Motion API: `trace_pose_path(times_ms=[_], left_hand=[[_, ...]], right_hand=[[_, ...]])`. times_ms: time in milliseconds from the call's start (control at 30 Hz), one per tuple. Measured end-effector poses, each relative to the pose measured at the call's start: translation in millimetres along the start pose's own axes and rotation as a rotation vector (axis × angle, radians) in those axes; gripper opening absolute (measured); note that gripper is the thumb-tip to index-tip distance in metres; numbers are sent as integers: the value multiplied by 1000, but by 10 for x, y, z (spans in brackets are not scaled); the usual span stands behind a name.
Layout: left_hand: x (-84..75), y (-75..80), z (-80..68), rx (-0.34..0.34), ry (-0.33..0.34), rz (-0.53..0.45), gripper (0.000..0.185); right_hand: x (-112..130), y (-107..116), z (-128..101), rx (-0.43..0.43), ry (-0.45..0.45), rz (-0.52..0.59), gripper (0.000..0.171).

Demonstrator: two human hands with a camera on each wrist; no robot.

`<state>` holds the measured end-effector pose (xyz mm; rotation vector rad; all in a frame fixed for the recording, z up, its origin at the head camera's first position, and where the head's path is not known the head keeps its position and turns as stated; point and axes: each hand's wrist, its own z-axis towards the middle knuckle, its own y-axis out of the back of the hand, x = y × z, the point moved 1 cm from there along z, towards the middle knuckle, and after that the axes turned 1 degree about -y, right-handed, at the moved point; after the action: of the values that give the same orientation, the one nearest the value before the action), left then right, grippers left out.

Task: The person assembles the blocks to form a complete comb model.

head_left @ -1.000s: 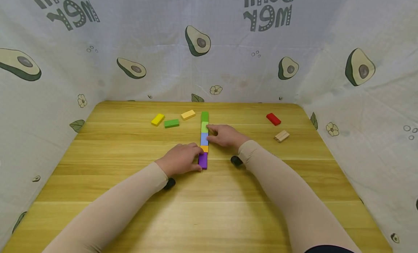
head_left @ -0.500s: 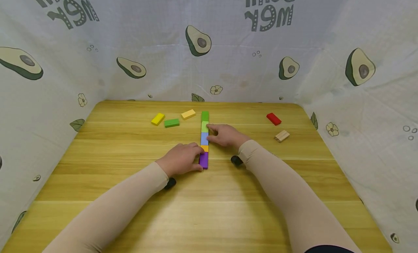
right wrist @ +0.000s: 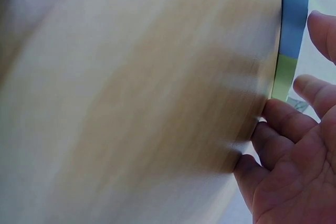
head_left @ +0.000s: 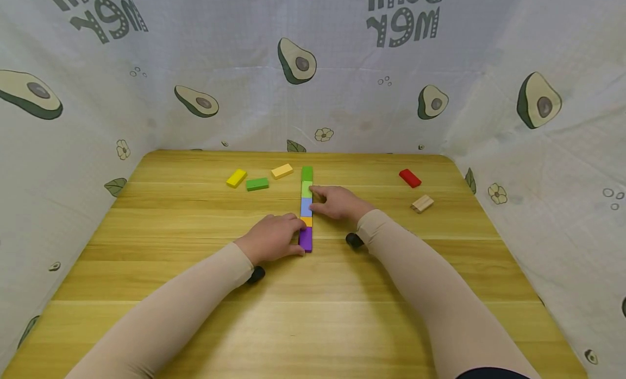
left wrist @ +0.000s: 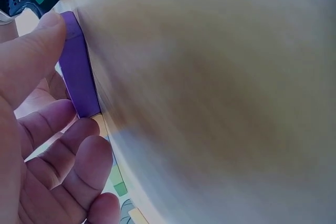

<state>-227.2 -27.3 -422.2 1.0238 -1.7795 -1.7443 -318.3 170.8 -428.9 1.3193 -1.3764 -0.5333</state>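
Head view light: bright, even, diffuse; no glare on the surface (head_left: 313, 314).
Shadows: soft and faint, lying under both forearms near the row of blocks (head_left: 306, 208).
Distortion: wide-angle bowing of the backdrop (head_left: 342, 69) at the frame edges.
Left wrist view: surface badly smeared; purple block (left wrist: 79, 72) fairly sharp.
Right wrist view: surface blurred, washed out; blue block (right wrist: 295, 14) clear.

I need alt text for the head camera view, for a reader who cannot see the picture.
Two hands flank a straight line of coloured blocks laid end to end on a wooden table: the left hand touches the purple block at the near end, the right hand touches the blue block. Loose yellow, green, red and plain wooden blocks lie farther back.
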Motion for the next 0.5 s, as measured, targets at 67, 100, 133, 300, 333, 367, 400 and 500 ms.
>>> trace_pose_path(times_ms=[67,100,133,300,333,367,400,500], left_hand=[[3,-9,7,-2,-1,-1,61],[3,-10,8,-3,-1,-3,61],[5,-12,8,-4,0,-7,61],[22,9,13,-13,4,-22,63],[34,14,17,-19,3,-22,63],[52,20,24,-26,3,-18,63],[73,29,30,-35,4,-20,63],[173,61,49,-61,22,-21,61]], right_hand=[[-8,-2,-1,-1,0,1,67],[-12,-3,0,-1,0,-1,67],[-16,-4,1,-1,2,-2,67],[-29,-11,11,-1,10,-6,67],[-32,-13,13,-1,10,-4,68],[-35,-15,16,-2,9,-2,68],[-39,-19,19,-3,8,-2,68],[-46,-29,22,-7,5,4,67]])
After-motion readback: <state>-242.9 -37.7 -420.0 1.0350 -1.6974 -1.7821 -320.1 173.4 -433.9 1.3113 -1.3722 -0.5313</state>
